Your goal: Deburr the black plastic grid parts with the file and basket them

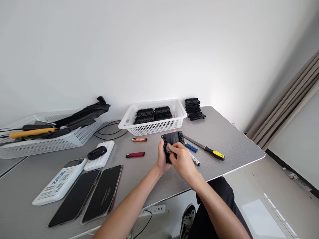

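My left hand (162, 156) is wrapped round the side of a black plastic part (172, 137) with toothed edges, held tilted above the table's front. Against its face, my right hand (181, 161) pinches a small grey flat piece (168, 148), partly hidden by the fingers; its exact kind cannot be made out. Right of the hands lie a blue lighter (191, 147), a white marker (195, 160) and a file (211, 152) with a black and yellow handle. An orange lighter (139, 139) and a red lighter (135, 154) lie to the left.
Behind the hands stands a white basket (157, 126) holding several similar black parts, with a stack of them (192, 106) beside it. Two phones (103, 192), white power banks (59, 182) and a basket of tools (74, 137) occupy the left. The table edge (239, 169) runs close by.
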`<state>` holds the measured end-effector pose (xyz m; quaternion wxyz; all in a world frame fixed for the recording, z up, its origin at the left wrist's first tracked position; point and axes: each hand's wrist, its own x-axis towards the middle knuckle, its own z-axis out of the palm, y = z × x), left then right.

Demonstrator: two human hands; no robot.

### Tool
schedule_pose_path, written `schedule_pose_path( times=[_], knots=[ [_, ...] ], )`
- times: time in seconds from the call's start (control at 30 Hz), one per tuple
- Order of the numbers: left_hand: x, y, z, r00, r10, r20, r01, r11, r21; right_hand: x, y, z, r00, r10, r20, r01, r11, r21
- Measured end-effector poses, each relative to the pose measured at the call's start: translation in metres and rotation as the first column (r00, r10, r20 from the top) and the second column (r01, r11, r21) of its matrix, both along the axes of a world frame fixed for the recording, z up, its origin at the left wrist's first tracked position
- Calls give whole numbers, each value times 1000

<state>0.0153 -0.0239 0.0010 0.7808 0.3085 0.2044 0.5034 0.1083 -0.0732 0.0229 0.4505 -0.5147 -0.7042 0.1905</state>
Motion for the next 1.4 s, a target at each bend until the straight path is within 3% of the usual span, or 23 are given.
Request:
schedule_pose_path(
  times=[0.23,0.4,0.6,0.87,1.17,1.4],
  knots=[
    [-5,8,6,990,137,17,-136,991,-3,-3,-3,-4,973,103,208,-86,992,-89],
    [-4,8,4,994,107,21,-107,994,-27,3,-1,0,938,118,326,-87,990,-108],
    [-4,8,2,997,73,34,-71,996,-58,9,-2,6,928,122,352,-76,987,-142],
    [-7,10,3,998,61,0,-61,997,-43,14,-6,3,866,135,482,-105,990,-89],
    [-7,9,3,996,77,-42,-77,997,0,9,-6,3,825,21,565,103,977,-187],
    [-8,11,2,995,82,-58,-81,997,14,7,-11,-7,782,-99,616,247,956,-160]
  ],
)
